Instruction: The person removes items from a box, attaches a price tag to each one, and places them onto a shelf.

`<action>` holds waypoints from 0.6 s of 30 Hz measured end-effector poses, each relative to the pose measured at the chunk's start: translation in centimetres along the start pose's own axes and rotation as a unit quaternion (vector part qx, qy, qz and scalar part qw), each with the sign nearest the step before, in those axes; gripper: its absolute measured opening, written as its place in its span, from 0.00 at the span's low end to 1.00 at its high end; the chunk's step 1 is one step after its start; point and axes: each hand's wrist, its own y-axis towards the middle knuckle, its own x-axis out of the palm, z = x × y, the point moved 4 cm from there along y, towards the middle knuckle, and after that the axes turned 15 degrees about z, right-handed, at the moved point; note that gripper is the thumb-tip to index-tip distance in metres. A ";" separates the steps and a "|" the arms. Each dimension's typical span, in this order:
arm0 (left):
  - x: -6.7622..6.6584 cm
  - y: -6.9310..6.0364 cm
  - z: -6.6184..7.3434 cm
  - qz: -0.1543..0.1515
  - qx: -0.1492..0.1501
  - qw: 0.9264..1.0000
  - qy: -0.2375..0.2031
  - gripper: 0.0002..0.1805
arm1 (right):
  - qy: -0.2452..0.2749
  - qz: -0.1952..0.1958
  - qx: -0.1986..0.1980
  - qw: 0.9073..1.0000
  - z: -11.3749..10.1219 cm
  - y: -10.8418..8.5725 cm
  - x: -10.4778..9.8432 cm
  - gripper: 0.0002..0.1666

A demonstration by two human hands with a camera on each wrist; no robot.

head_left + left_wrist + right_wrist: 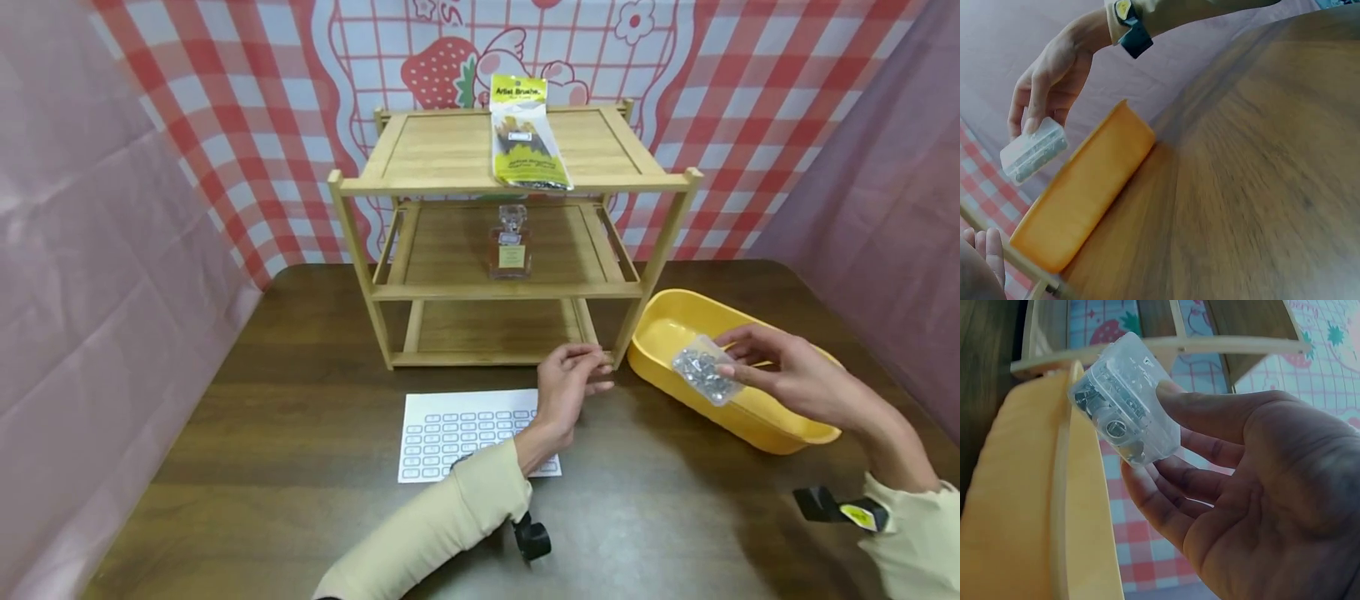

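Observation:
My right hand [806,375] pinches a small clear plastic box [707,371] between thumb and fingers, above the yellow basin [795,429]. Silvery bits fill part of the box; in the right wrist view the box [1125,403] is tilted, and the kind of its contents is unclear. Beside the bottom front corner of the wooden shelf [510,292], my left hand [566,387] has loosely bent fingers with nothing seen in them. Its forearm crosses a white sheet of labels [435,442] and covers part of it. Only some left fingers [992,256] show in the left wrist view.
A pack of artist brushes [525,137] lies on the shelf's top tier. On the middle tier stands a perfume bottle [512,246]. The dark wooden table [300,433] carries the shelf, sheet and basin. Curtains [135,250] and a checked cloth [780,92] hang around it.

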 end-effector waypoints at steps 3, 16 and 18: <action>-0.8 0.1 0.6 -0.001 0.001 1.000 0.000 0.10 | 0.014 -0.003 -0.017 1.000 -0.6 0.0 0.8 0.17; -4.6 0.9 3.3 -0.009 0.029 0.999 0.029 0.10 | 0.057 -0.056 -0.069 0.994 -3.3 -0.1 4.8 0.14; -5.2 1.1 3.8 -0.008 0.036 0.999 0.032 0.10 | 0.072 -0.067 -0.072 0.993 -3.8 0.0 5.5 0.14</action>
